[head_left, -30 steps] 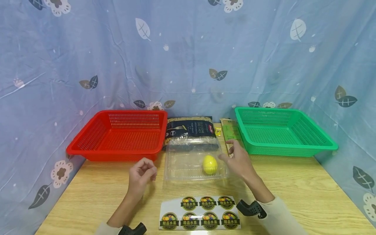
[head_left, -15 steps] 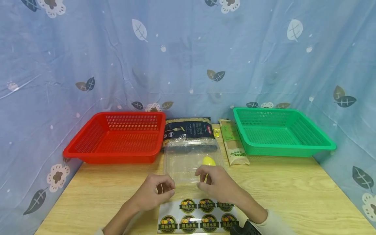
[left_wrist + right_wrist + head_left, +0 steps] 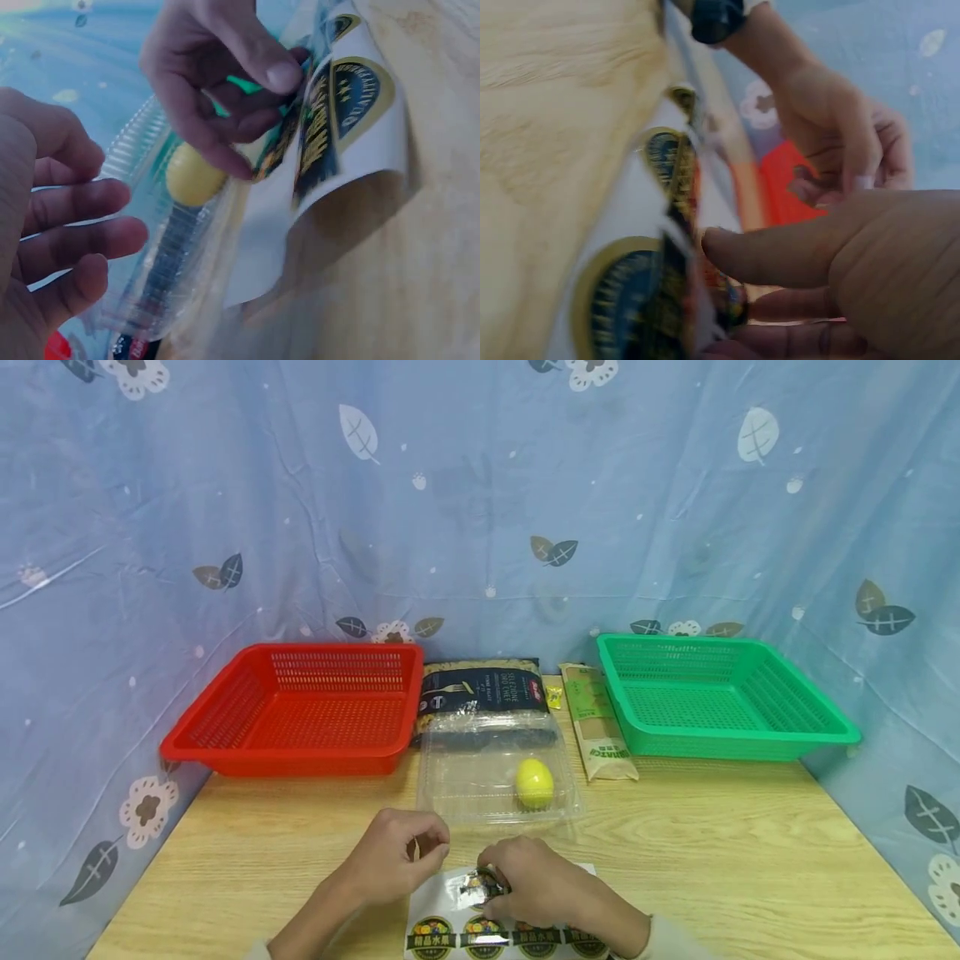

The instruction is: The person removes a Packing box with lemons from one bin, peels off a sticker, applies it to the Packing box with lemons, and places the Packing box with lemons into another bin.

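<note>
A white sheet of round black-and-gold fruit stickers [image 3: 450, 917] lies at the table's near edge. My right hand [image 3: 543, 887] is over its upper part, thumb and fingers gripping the sheet around a top-row sticker [image 3: 480, 887]. In the left wrist view the sheet [image 3: 262, 247] bends up from the table, and the right fingers [image 3: 225, 157] are at its edge. My left hand [image 3: 393, 856] hovers by the sheet's upper left corner, fingers loosely curled, holding nothing. Beyond the hands, a yellow lemon-like fruit [image 3: 534, 783] sits in a clear plastic clamshell box [image 3: 457, 781].
A red basket [image 3: 285, 760] stands at the left and a green basket [image 3: 720, 745] at the right. Between them lie a dark pasta bag [image 3: 480, 687], a small yellow packet [image 3: 554, 696] and a long beige-and-green packet [image 3: 600, 727]. A blue patterned curtain [image 3: 480, 510] hangs behind.
My right hand has come from beside the box, past the fruit, down onto the sticker sheet and gripped it. My left hand moved right toward the sheet, then stayed there. The sheet now bends.
</note>
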{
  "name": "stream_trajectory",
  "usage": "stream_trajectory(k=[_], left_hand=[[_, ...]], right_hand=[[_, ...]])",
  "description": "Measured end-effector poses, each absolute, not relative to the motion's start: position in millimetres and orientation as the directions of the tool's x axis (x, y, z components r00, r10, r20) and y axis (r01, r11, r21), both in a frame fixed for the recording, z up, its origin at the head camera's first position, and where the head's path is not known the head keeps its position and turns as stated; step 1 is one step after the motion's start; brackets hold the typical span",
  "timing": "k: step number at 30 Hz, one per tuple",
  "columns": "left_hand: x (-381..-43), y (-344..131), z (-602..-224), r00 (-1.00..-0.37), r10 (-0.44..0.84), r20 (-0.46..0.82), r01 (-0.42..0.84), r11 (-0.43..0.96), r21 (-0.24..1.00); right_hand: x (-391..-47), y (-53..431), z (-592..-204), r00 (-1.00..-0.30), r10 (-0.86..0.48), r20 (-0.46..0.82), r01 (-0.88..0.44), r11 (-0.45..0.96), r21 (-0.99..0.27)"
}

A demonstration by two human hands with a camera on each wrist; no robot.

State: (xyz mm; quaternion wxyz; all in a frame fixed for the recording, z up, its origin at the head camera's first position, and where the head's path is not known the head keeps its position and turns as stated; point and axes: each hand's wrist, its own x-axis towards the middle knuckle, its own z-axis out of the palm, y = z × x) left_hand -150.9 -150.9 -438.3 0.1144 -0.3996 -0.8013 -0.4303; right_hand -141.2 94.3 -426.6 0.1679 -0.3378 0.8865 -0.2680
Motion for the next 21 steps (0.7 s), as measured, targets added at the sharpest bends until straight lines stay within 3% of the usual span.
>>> stream_trajectory(k=[9, 21], left_hand=[[-143, -147, -449, -0.694, 0.716, 0.078, 0.57, 0.479, 0.668], [-145, -149, -451, -0.729, 0.684, -0.012, 0.5, 0.545, 0.673]], right_hand=[[-136, 88, -435, -0.746, -0.66, -0.086, -0.517, 0.657, -0.549], [-133, 85, -435, -0.766, -0.642, -0.03, -0.54, 0.668, -0.513]])
